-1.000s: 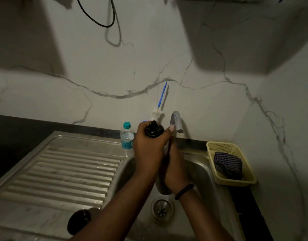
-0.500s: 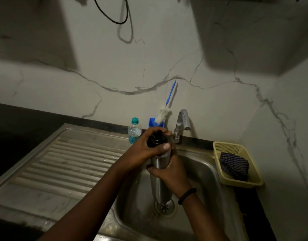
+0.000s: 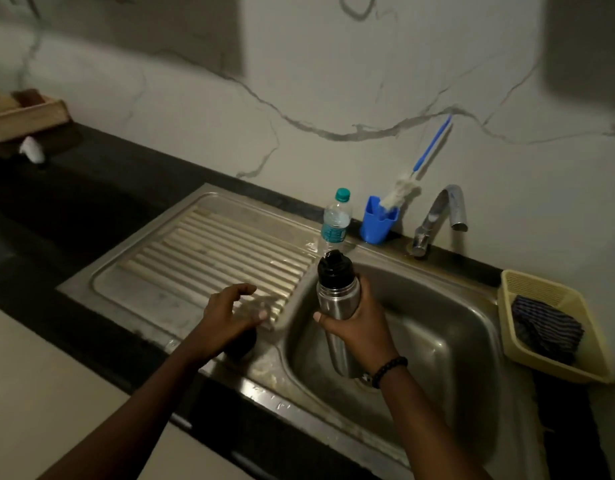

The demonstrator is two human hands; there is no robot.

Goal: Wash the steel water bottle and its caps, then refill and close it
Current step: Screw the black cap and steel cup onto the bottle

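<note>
My right hand point(image 3: 359, 323) grips the steel water bottle point(image 3: 335, 301) upright over the left side of the sink basin point(image 3: 437, 327). A black cap point(image 3: 335, 269) sits on the bottle's neck. My left hand point(image 3: 230, 315) hovers over the front of the drainboard point(image 3: 209, 261) with its fingers spread and loosely bent, holding nothing. Just below that hand a dark round cap point(image 3: 242, 346) lies on the drainboard's front edge, partly hidden by the wrist. The tap point(image 3: 441, 216) stands behind the basin with no water running.
A small plastic water bottle point(image 3: 335, 221) and a blue cup point(image 3: 377, 221) with a bottle brush point(image 3: 408, 187) stand behind the sink. A yellow basket point(image 3: 555, 365) with a dark cloth sits to the right. A wooden tray point(image 3: 25, 117) is far left on the black counter.
My left hand has let go of the black cap on the bottle and moved left and down over the drainboard. The right hand still holds the bottle, and the camera has swung left.
</note>
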